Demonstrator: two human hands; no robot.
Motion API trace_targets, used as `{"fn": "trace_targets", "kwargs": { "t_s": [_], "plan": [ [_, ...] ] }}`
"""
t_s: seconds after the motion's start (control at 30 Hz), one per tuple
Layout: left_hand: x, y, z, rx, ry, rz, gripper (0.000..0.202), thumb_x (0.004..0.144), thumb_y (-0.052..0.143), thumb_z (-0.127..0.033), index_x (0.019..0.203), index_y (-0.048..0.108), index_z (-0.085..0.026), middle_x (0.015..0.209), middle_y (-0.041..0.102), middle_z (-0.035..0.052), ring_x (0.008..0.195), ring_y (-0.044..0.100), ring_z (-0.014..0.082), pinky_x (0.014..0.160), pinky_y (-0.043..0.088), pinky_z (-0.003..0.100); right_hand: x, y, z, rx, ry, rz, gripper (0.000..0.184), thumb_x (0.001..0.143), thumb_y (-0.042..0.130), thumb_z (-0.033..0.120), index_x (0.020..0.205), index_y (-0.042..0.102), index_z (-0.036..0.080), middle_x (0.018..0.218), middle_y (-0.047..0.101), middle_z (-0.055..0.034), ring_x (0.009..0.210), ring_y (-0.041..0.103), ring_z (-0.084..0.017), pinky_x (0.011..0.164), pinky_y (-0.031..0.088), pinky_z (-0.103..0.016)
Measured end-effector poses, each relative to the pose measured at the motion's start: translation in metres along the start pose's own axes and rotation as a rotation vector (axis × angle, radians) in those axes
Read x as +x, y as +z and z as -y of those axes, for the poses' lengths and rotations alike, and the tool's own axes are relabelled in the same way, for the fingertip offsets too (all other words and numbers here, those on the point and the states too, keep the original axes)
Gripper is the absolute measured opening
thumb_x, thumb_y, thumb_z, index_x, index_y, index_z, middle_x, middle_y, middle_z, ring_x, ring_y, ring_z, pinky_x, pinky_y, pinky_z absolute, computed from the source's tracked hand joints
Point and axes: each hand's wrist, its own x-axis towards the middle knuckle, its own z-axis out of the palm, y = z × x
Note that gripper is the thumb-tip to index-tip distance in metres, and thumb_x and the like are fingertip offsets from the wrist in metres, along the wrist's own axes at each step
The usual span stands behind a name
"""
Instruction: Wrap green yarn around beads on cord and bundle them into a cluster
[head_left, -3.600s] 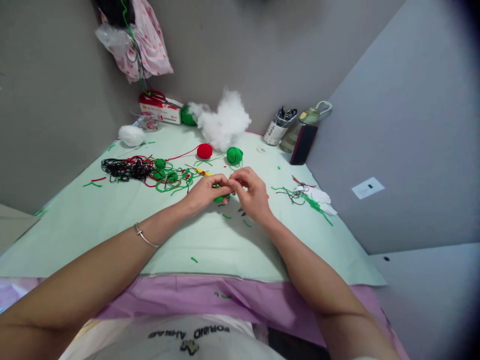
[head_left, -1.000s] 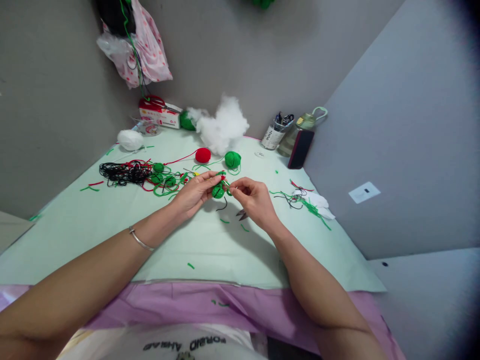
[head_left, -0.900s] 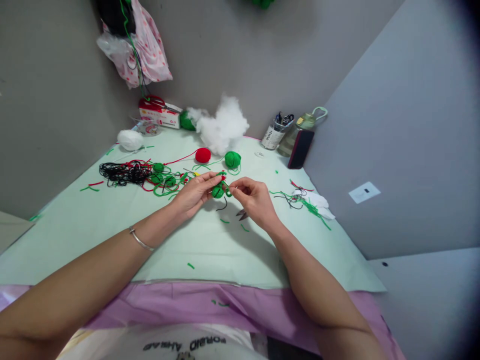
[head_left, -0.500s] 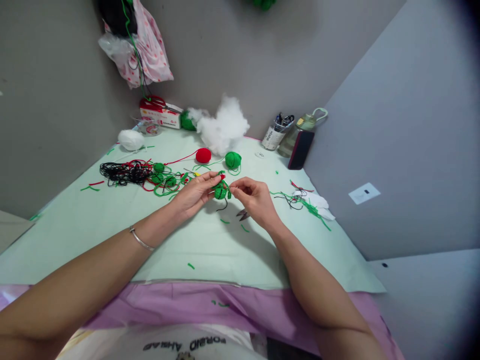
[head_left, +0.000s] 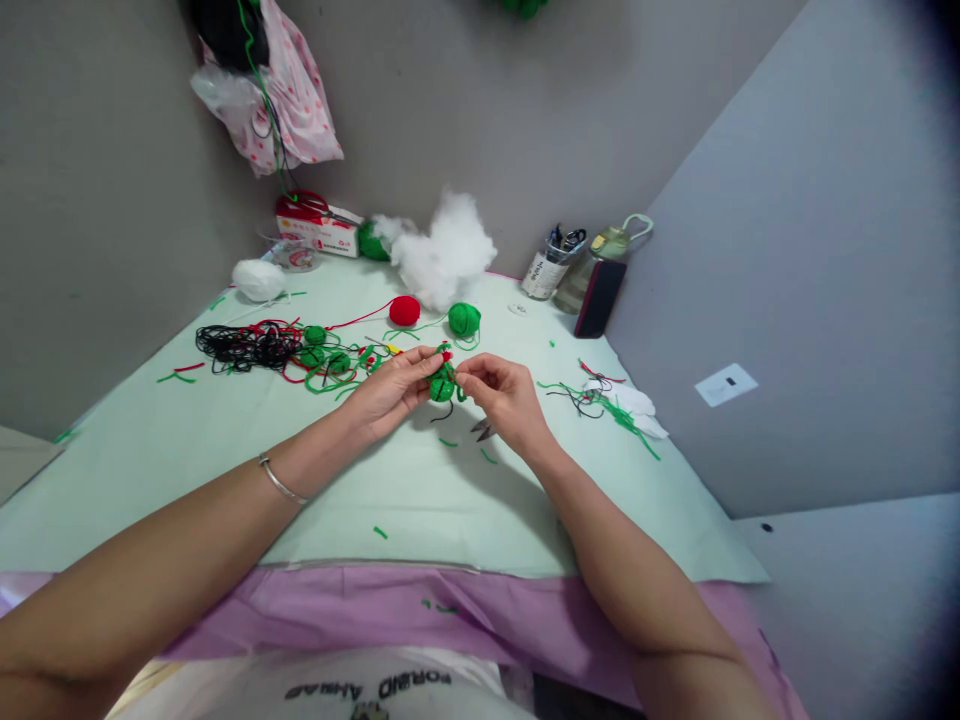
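A small green crocheted piece with a red spot near its top and a dark thread hanging below is pinched between the thumb and fingers of my left hand. My right hand is closed, its thumb and forefinger pinching the piece's right edge, where a green strand hangs. Whether a slim tool is between those fingertips is too small to tell. The blades of a pair of scissors stick out under my right palm; their handles are hidden, so I cannot tell if they lie on the table.
Left of my hands lie a black yarn tangle and several green crocheted balls. Behind are a red yarn ball, a green yarn ball and white stuffing. Yarn scraps, a phone and a pen cup stand right.
My right fingertips have shifted slightly left, closer against the crocheted piece, which has turned a little. The whole view has drifted slightly. Both hands keep their hold.
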Motion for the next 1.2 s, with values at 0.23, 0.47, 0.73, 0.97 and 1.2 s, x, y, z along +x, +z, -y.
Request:
{"fn": "trace_targets", "kwargs": {
  "t_s": [0.23,0.47,0.73,0.97,1.2],
  "plan": [
    [-0.002,0.004,0.002,0.057,0.052,-0.051,0.026,0.071,0.086,-0.026,0.085,0.067,-0.017,0.078,0.066,-0.0019,0.069,0.059,0.0073,0.064,0.045,0.019,-0.002,0.008,-0.007,0.098,-0.003,-0.021,0.018,0.079,0.069,0.035,0.082,0.065,0.017,0.066,0.056,0.0026,0.058,0.044,-0.010,0.055,0.035,-0.025],
    [-0.009,0.008,0.003,0.272,0.122,-0.043,0.018,0.073,0.083,-0.027,0.081,0.070,-0.017,0.080,0.067,-0.0014,0.069,0.056,0.0085,0.065,0.041,0.022,0.002,0.005,-0.008,0.142,0.027,-0.026,0.022,0.076,0.073,0.037,0.078,0.062,0.017,0.065,0.057,0.0033,0.055,0.045,-0.008,0.054,0.037,-0.025],
    [-0.006,0.009,0.001,0.407,0.152,-0.020,0.022,0.072,0.083,-0.033,0.079,0.070,-0.016,0.074,0.069,0.0014,0.070,0.062,0.0142,0.071,0.044,0.027,0.007,-0.003,-0.009,0.262,0.122,0.100,0.037,0.071,0.078,0.038,0.098,0.063,0.018,0.070,0.062,0.0031,0.064,0.061,-0.013,0.067,0.054,-0.030],
    [-0.004,0.001,0.004,0.339,-0.055,0.033,0.024,0.073,0.084,-0.034,0.083,0.072,-0.015,0.077,0.069,0.0024,0.069,0.061,0.0114,0.067,0.043,0.025,0.009,-0.016,-0.001,0.054,0.043,0.059,0.030,0.082,0.069,0.045,0.089,0.071,0.016,0.067,0.062,0.0003,0.061,0.055,-0.012,0.062,0.047,-0.027],
    [-0.007,0.006,0.002,0.351,-0.156,0.145,0.021,0.072,0.084,-0.031,0.079,0.072,-0.014,0.074,0.068,0.0032,0.062,0.056,0.0103,0.058,0.040,0.023,0.010,-0.023,0.000,0.084,0.088,0.164,0.025,0.073,0.078,0.040,0.075,0.071,0.017,0.061,0.058,0.0027,0.057,0.046,-0.009,0.058,0.039,-0.026]
  ]
}}
